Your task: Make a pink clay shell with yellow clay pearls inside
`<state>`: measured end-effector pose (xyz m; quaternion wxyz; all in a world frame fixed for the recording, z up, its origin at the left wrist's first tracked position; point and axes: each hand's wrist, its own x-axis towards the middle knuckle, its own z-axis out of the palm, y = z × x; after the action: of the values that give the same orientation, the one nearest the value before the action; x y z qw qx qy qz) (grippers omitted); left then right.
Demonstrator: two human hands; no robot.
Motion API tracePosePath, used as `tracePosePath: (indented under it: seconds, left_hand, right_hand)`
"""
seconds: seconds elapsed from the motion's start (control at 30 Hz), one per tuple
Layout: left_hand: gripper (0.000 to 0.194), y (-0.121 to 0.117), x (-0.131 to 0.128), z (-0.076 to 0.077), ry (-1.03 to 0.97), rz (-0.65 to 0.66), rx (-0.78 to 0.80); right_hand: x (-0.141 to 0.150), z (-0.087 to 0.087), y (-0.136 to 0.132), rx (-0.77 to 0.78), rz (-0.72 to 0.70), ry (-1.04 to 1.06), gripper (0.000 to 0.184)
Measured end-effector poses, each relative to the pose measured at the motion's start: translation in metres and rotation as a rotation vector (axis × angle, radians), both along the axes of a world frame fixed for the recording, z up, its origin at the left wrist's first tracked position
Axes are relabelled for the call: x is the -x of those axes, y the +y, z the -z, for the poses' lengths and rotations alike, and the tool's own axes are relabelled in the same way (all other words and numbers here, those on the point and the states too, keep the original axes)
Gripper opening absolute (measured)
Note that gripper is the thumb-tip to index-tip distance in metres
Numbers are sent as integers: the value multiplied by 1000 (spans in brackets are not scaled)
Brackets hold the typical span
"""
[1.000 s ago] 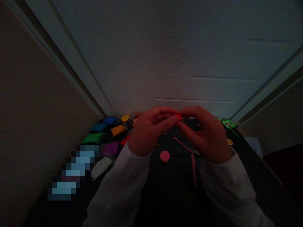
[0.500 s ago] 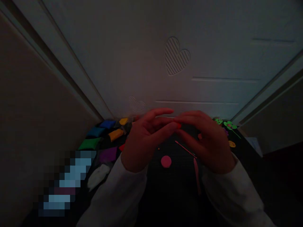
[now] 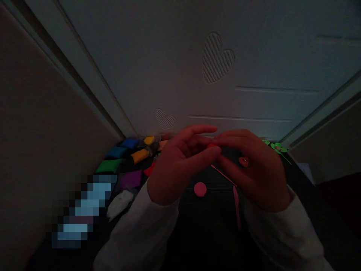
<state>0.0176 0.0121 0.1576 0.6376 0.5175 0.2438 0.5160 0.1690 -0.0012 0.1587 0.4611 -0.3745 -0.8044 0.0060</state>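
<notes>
Change up at the left hand (image 3: 173,167), straight from the head camera: index finger (image 3: 203,129) out nearly straight and clear of the right hand (image 3: 262,169), against a bent, meeting tip a second ago. Red clay-like lump (image 3: 211,145) down to a small sliver of colour now, mostly tucked away behind the left thumb (image 3: 204,157). Probably a re-set of the pinch, with handling of the small piece still in progress and no set-down yet.

Now to the lump and the fingers: up off the dark tabletop (image 3: 205,233), between both hands, just above the left thumb's tip and right below the right hand's fingertips. Left thumb closed in against the piece, seemingly with a bent finger behind; index finger spread wide of that pinch. Right thumb and fingers curved into a broad arch, narrowing at the tips beside the lump; impossible to tell from here whether with real hold of it or only a light touch.

Also fresh to the eye: orange-red, flower-like coil (image 3: 243,162), in plain sight through the right hand's arch, partly covered a moment ago. No sign of contact with it. Below, on the tabletop, pink disc (image 3: 200,189), untouched as before; nearby, thin pink stick (image 3: 224,175) and pink modelling knife (image 3: 237,207), neither one in the fingers.
</notes>
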Motion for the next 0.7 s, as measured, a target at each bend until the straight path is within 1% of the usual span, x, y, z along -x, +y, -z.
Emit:
tracePosePath:
  seconds: [0.13,0.2,0.27,0.33,0.37,0.4,0.43,0.53,0.6,0.63,0.7]
  left_hand:
    - [30,1,-1,0,43,-9,-33]
    - [29,2,1,-1,123,-29,-78]
    - [33,2,4,0,302,-75,-149]
    - [37,1,7,8,612,-104,-226]
    - [38,0,8,15,778,-102,-254]
    - [36,-1,9,24,979,-72,-275]
    - [34,-1,10,36,1058,-60,-261]
    - [29,-4,13,78,1196,-30,-208]
    - [28,-5,14,103,1252,20,-168]
    - [29,-6,14,112,1265,36,-149]
    - [26,-6,15,126,1267,54,-119]
  right_hand:
    - [-4,-3,0,-16,19,30,20]
    - [-9,-5,-1,-32,45,66,20]
    - [-14,-5,-2,-31,75,125,21]
    - [-19,-5,-3,-18,91,196,22]
    - [-21,-5,-3,-11,92,225,23]
    - [-22,-4,-4,-9,88,246,23]
    - [-23,-4,-4,-7,82,261,22]
    - [-22,-5,-6,-1,64,252,21]
    - [-22,-7,-7,-15,51,224,20]
    - [-22,-7,-7,-26,44,215,19]
    - [-23,-8,-7,-44,35,212,19]
